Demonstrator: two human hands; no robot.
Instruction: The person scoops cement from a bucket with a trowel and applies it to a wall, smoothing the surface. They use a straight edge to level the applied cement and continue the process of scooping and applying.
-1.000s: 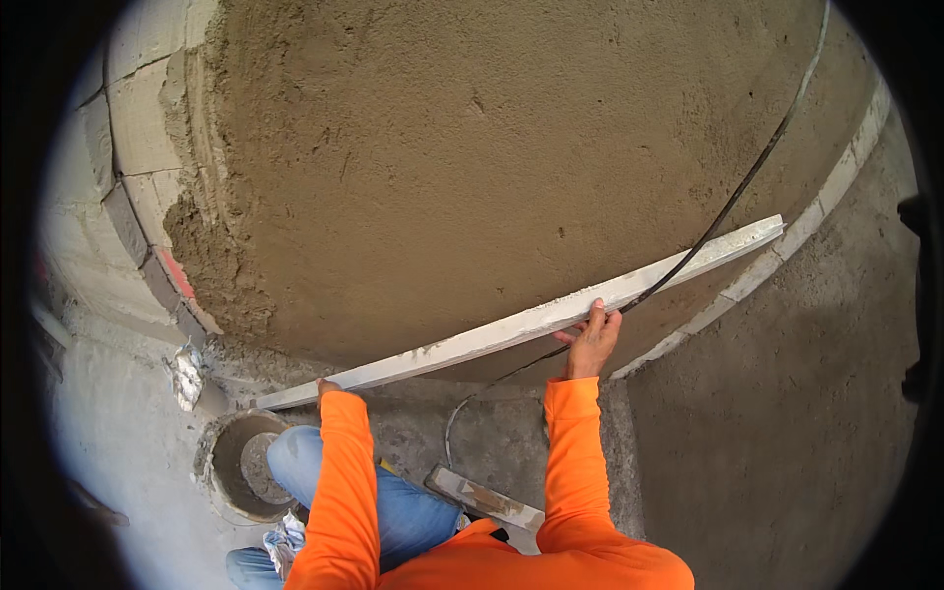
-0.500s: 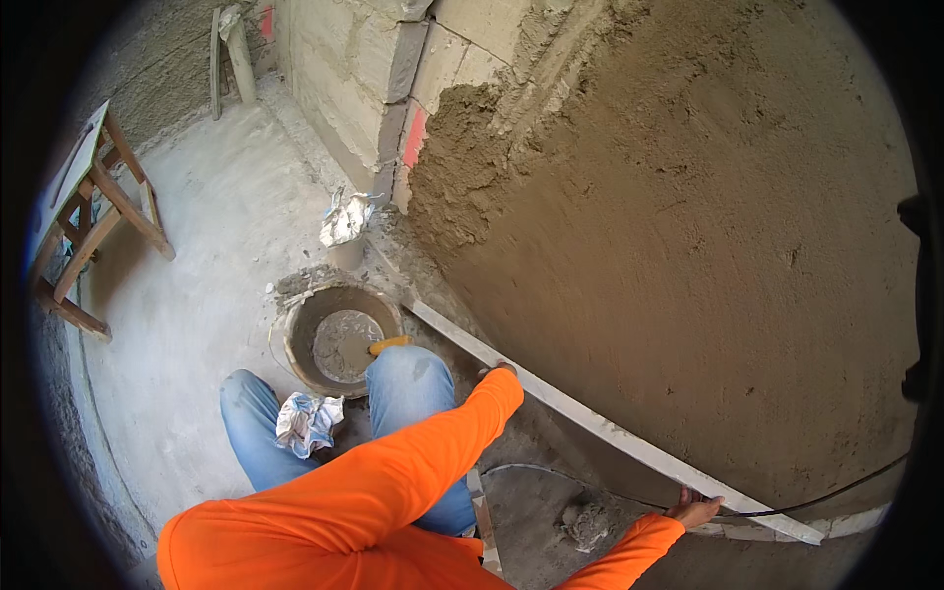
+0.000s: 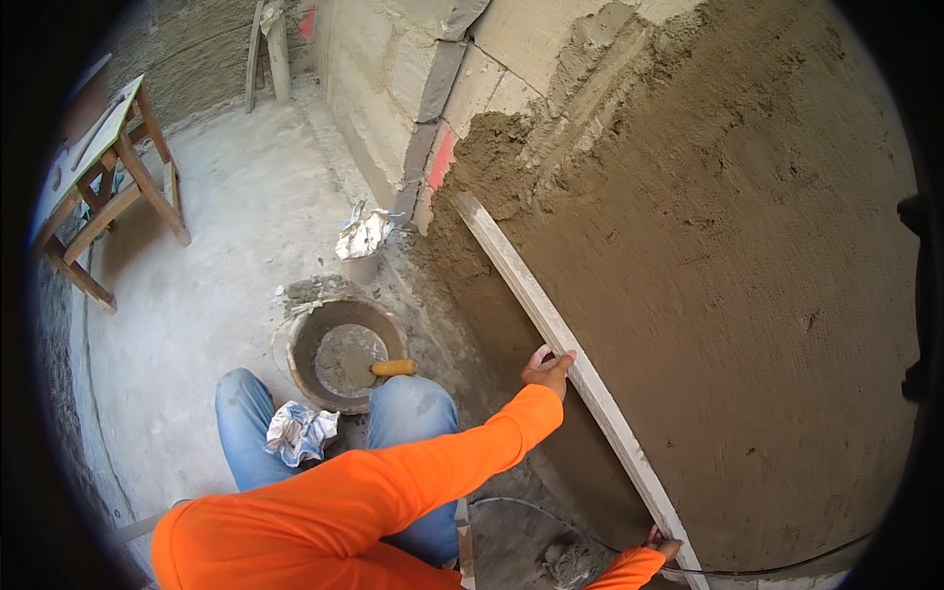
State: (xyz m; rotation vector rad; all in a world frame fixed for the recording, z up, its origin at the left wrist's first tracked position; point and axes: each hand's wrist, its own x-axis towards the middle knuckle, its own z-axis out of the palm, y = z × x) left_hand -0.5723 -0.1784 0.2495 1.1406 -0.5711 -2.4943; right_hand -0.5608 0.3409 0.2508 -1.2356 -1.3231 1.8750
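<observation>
A long pale straightedge bar [image 3: 511, 273] lies against the wet brown plaster on the wall [image 3: 747, 295], its far end beside a rough lump of mortar [image 3: 497, 147]. My left hand [image 3: 548, 369] grips the bar near its middle; my right hand [image 3: 664, 543] holds it toward the lower end. A black cable [image 3: 792, 560] runs by the right hand. Left of the bar, a bucket [image 3: 310, 342] of grey mix has a yellow handle [image 3: 393, 367] inside, beside my knee.
A wooden stand [image 3: 143, 182] is at the left on the concrete floor [image 3: 197, 295]. A pipe topped with crumpled wrapping [image 3: 362, 236] stands behind the bucket; crumpled paper [image 3: 300, 433] is between my knees. A post and slat [image 3: 280, 69] lean at the back.
My view has swung left toward the corner and bucket. The bar has moved up the plaster, its far end now higher beside the rough mortar, with both hands still on it.
</observation>
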